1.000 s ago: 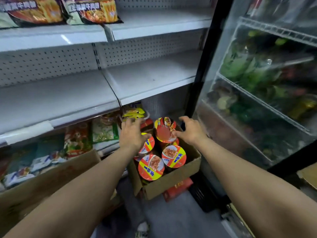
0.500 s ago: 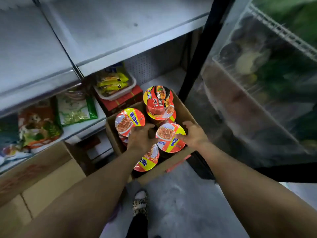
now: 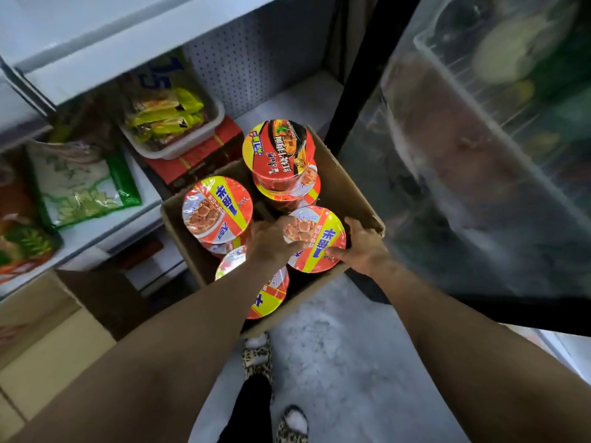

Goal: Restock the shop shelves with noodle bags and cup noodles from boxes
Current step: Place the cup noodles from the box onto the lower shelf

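the left grip (image 3: 271,243) curls over the left rim of the near-right cup noodle (image 3: 319,247), the right grip (image 3: 363,247) wraps its right side; the cup sits in the cardboard box (image 3: 348,193) on the floor (image 3: 335,362).

A: Dim, cool light; the top shelf (image 3: 128,49) is brightest, and the cup noodle lids (image 3: 315,239) shine.
B: Blur and reflections smear the fridge glass (image 3: 473,174). Deep shadow fills the box (image 3: 345,187); the corners bow.
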A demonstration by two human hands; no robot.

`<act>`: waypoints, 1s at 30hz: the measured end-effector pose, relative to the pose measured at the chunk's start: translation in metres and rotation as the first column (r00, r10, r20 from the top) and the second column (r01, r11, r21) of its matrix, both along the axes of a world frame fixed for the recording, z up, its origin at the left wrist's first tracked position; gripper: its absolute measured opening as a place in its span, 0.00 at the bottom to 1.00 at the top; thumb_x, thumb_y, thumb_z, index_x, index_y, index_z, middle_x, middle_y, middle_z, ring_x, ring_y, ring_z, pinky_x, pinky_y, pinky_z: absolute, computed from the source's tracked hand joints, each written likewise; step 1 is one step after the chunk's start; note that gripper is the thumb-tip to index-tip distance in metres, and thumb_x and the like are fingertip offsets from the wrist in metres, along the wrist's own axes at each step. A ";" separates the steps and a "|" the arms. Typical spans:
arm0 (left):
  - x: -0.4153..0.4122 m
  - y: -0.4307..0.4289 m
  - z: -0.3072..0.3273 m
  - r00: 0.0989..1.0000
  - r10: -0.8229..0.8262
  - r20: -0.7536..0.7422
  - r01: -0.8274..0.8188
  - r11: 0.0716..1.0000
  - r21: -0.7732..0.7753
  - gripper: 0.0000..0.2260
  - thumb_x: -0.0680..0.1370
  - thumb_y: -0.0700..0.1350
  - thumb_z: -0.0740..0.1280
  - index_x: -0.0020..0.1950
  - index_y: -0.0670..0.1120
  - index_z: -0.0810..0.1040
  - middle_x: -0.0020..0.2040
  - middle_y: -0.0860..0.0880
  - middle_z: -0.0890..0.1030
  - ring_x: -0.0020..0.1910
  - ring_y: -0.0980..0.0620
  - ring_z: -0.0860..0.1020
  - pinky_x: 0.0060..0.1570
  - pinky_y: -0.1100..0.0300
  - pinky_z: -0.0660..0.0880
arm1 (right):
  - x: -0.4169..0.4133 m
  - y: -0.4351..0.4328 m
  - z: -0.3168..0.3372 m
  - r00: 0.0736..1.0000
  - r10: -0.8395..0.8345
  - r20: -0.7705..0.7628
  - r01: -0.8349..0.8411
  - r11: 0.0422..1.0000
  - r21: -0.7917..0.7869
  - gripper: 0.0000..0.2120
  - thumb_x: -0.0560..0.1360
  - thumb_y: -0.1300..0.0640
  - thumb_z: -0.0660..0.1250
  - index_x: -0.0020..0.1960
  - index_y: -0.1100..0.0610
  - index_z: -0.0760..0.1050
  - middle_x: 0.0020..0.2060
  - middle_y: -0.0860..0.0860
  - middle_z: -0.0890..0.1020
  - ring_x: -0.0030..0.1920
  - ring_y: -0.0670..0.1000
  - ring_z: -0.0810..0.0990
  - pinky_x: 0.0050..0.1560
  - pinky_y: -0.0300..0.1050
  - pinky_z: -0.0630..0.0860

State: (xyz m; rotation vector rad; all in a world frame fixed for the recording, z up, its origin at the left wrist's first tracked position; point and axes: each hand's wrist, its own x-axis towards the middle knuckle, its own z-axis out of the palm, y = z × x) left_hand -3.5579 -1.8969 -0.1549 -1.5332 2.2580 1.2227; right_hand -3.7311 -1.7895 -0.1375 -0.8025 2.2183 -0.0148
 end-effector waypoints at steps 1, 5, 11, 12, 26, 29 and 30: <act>-0.001 -0.002 -0.002 1.000 -0.006 0.005 0.006 1.000 0.005 0.29 0.73 0.60 0.72 0.72 0.60 0.68 0.69 0.42 0.69 0.70 0.42 0.63 0.63 0.53 0.66 | 0.000 0.000 -0.001 1.000 -0.004 0.004 0.004 1.000 0.010 0.47 0.70 0.38 0.75 0.80 0.49 0.53 0.71 0.60 0.69 0.72 0.61 0.68 0.71 0.57 0.69; -0.007 -0.006 -0.007 0.998 -0.058 0.029 0.058 0.998 0.013 0.31 0.73 0.62 0.70 0.74 0.58 0.66 0.68 0.42 0.70 0.70 0.42 0.63 0.63 0.52 0.67 | 0.002 0.001 -0.004 0.999 0.042 0.008 -0.042 0.999 0.017 0.45 0.70 0.37 0.74 0.79 0.51 0.56 0.71 0.56 0.71 0.72 0.59 0.67 0.69 0.54 0.69; -0.015 -0.013 -0.012 0.990 -0.114 0.086 0.115 0.993 -0.007 0.33 0.72 0.68 0.67 0.75 0.60 0.65 0.69 0.42 0.71 0.69 0.40 0.63 0.64 0.51 0.65 | 0.004 0.004 -0.002 0.995 0.090 0.033 -0.089 0.995 -0.038 0.44 0.64 0.36 0.78 0.73 0.49 0.65 0.66 0.51 0.75 0.70 0.57 0.68 0.68 0.49 0.67; -0.017 -0.015 -0.011 0.985 -0.128 0.116 0.131 0.991 -0.013 0.34 0.72 0.70 0.65 0.75 0.61 0.64 0.69 0.42 0.71 0.69 0.40 0.62 0.64 0.50 0.64 | 0.004 0.005 -0.001 0.996 0.076 0.050 -0.073 0.996 -0.050 0.47 0.62 0.36 0.79 0.74 0.48 0.63 0.66 0.52 0.74 0.71 0.56 0.67 0.68 0.48 0.66; -0.004 -0.016 0.051 0.971 -0.145 0.188 0.150 0.988 -0.015 0.42 0.68 0.80 0.48 0.76 0.60 0.63 0.73 0.43 0.70 0.74 0.38 0.62 0.73 0.41 0.50 | 0.011 0.019 0.038 0.974 -0.012 0.225 0.079 0.953 -0.293 0.60 0.63 0.51 0.83 0.81 0.46 0.47 0.75 0.53 0.66 0.76 0.53 0.64 0.78 0.54 0.59; 0.016 -0.005 0.077 0.992 -0.036 0.119 0.035 0.999 0.012 0.48 0.61 0.84 0.46 0.75 0.60 0.65 0.68 0.44 0.76 0.73 0.40 0.64 0.72 0.43 0.49 | 0.022 0.025 0.063 0.928 -0.040 0.370 0.190 0.905 -0.380 0.58 0.64 0.56 0.83 0.82 0.55 0.49 0.76 0.50 0.67 0.76 0.48 0.64 0.78 0.51 0.58; 0.024 0.000 0.085 0.997 0.040 0.067 -0.042 0.999 0.032 0.51 0.57 0.86 0.46 0.74 0.61 0.67 0.66 0.44 0.78 0.73 0.42 0.65 0.72 0.44 0.51 | 0.026 0.027 0.073 0.908 -0.039 0.417 0.222 0.888 -0.402 0.59 0.62 0.54 0.84 0.81 0.56 0.50 0.76 0.50 0.68 0.76 0.48 0.65 0.78 0.51 0.60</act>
